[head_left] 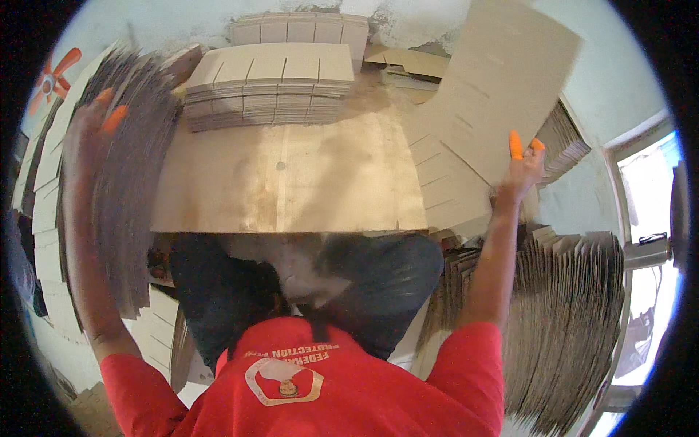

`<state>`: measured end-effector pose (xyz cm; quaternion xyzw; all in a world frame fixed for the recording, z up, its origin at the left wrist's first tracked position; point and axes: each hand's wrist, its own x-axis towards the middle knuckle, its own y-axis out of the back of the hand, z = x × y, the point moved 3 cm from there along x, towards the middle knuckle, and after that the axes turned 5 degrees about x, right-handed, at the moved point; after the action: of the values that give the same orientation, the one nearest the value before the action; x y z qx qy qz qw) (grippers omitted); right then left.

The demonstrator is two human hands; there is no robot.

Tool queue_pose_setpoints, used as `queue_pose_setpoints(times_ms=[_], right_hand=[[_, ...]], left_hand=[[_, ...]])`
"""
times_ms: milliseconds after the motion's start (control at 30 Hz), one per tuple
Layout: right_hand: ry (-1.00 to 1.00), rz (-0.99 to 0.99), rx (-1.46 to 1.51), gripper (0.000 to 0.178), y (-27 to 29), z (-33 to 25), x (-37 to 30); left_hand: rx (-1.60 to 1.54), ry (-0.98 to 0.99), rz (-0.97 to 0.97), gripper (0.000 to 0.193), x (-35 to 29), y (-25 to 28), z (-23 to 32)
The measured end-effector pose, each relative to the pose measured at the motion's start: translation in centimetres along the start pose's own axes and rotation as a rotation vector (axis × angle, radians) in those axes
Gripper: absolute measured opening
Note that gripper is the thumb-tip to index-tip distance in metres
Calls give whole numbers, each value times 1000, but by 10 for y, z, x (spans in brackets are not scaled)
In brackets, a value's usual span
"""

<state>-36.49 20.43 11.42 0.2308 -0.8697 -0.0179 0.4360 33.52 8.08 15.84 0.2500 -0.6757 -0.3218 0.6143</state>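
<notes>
At the right, my right hand (526, 171), with orange covers on two fingertips, grips the lower edge of a flat brown cardboard sheet (510, 65) with slits cut in it. The sheet is raised and tilted above other slotted sheets (444, 171) lying at the board's right side. On the left, my left hand (91, 127) is at the top of a tall row of cardboard sheets (127, 189) standing on edge. It also wears orange fingertip covers. Motion smears it, so its grip cannot be made out.
A wooden board (233, 175) lies across in front of my knees. On its far side sits a stack of slotted cardboard (277, 65), with another stack (298, 29) behind it. A thick fanned row of cardboard (561, 320) stands at lower right. An orange fan (52, 80) is at far left.
</notes>
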Motion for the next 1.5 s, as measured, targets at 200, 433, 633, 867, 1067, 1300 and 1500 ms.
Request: queue_pose_setpoints(times_ms=[200, 433, 633, 867, 1067, 1300, 1500], right_hand=[[-331, -340, 488, 35, -60, 31, -61], [-3, -8, 462, 32, -107, 0, -82], [-847, -129, 399, 42, -154, -43, -104], [-950, -362, 343, 20, -173, -49, -123], [-944, -379, 387, 17, -177, -46, -130], [-997, -382, 523, 33, -180, -40, -134], [-951, -296, 465, 12, -178, -53, -132]], left_hand=[[-259, -361, -106, 35, 16, -107, 125], [-340, -337, -228, 57, 45, -235, 219], [-64, -379, -291, 58, 50, -312, 249], [-52, -616, -183, 34, 49, -315, 258], [-153, -570, -282, 29, 65, -303, 263], [-484, -532, -40, 37, 65, -286, 256], [-156, -756, -129, 36, 60, -258, 276]])
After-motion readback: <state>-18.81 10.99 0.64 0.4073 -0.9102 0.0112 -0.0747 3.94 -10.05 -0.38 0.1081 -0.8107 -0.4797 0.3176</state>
